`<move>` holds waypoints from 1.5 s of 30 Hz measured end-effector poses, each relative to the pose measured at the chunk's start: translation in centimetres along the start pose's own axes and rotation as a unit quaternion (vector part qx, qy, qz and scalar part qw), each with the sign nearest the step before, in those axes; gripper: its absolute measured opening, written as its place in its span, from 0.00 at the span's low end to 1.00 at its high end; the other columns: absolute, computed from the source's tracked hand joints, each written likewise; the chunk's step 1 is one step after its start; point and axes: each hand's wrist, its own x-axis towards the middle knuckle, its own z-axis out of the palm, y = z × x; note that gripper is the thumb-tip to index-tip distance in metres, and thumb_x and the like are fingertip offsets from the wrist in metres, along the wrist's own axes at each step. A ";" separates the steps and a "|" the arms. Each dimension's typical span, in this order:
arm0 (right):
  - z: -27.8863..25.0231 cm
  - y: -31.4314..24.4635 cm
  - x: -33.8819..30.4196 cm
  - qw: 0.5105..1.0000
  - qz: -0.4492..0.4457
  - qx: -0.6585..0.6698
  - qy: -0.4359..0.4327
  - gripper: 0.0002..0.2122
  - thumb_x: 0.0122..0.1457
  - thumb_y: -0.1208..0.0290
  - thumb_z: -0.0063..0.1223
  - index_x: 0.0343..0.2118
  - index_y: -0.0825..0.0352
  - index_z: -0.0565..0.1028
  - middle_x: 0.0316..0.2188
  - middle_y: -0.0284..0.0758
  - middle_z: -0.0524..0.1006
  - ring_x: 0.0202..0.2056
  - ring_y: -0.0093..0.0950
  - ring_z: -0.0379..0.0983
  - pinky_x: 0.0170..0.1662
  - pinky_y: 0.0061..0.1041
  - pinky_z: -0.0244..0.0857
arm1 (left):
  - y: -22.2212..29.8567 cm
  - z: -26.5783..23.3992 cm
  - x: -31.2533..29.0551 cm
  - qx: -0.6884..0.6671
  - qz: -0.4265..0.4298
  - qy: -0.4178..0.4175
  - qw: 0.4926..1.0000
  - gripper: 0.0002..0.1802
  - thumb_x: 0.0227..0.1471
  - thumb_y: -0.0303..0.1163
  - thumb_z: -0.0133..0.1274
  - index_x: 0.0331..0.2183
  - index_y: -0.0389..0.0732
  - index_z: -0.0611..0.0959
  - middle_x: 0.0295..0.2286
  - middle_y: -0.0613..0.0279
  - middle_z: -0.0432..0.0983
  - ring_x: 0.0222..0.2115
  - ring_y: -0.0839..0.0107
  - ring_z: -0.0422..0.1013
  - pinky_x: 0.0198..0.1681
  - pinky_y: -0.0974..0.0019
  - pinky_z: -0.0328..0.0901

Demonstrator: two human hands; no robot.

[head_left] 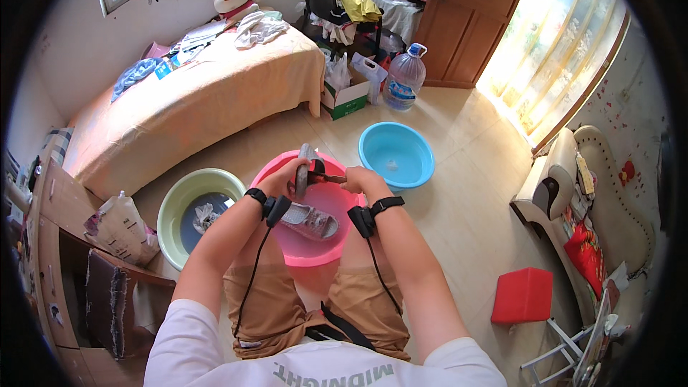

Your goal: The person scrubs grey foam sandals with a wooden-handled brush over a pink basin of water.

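The fingers of the left hand (285,179) are wrapped around a grey shoe (304,169), which is held upright over the pink basin (276,168), its long axis running nearly vertical, sole side turned toward the right. The fingers of the right hand (356,178) are curled shut on a small dark object (320,174), probably a brush, though it is too small for its kind to be told; it is pressed against the side of the held shoe. The shoe thus lies between the two hands, gripped by the left and only met by the right through what that hand holds, so the left hand is the nearer. A second grey shoe (309,220) is seen lying in the pink basin below the hands, just under the left wrist, its long axis slanted from upper left to lower right. Black bands with cables are worn on both wrists. A green basin (172,204) with cloth in it is set on the floor to the left, touching or nearly touching the pink one; a blue basin (396,155) is set just beyond the right hand. A bed (186,104), a water jug (405,77) and a red stool (523,295) are placed well apart from the hands.
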 end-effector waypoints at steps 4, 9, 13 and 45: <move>3.4 3.9 2.2 0.999 0.046 -0.003 -0.013 0.16 0.59 0.59 0.58 0.43 0.67 0.81 0.38 0.44 0.82 0.39 0.41 0.80 0.43 0.38 0.72 | 0.0 5.1 -0.9 0.141 0.034 0.061 0.987 0.23 0.49 0.55 0.50 0.37 0.48 0.85 0.31 0.68 0.83 0.25 0.72 0.73 0.29 0.65 0.64; 3.1 3.9 3.1 0.986 0.053 0.114 -0.105 0.16 0.60 0.59 0.57 0.43 0.67 0.80 0.35 0.37 0.83 0.32 0.31 0.77 0.36 0.32 0.71 | 0.8 2.6 -1.3 0.167 0.013 0.017 0.986 0.28 0.49 0.58 0.53 0.42 0.46 0.82 0.30 0.62 0.81 0.28 0.67 0.76 0.30 0.57 0.72; 2.7 3.2 4.3 0.981 0.066 0.153 -0.103 0.16 0.60 0.58 0.59 0.43 0.66 0.80 0.34 0.34 0.82 0.32 0.30 0.77 0.35 0.32 0.72 | 1.1 -1.3 2.3 0.165 -0.003 0.057 0.985 0.33 0.48 0.61 0.53 0.42 0.41 0.81 0.31 0.51 0.81 0.27 0.56 0.78 0.30 0.53 0.77; 1.9 1.3 8.0 0.991 0.106 -0.076 0.015 0.12 0.57 0.62 0.58 0.37 0.65 0.83 0.34 0.38 0.83 0.38 0.38 0.80 0.42 0.36 0.72 | 1.1 1.8 7.0 0.076 0.052 0.020 0.996 0.25 0.54 0.56 0.46 0.40 0.45 0.79 0.34 0.58 0.78 0.35 0.60 0.75 0.37 0.48 0.73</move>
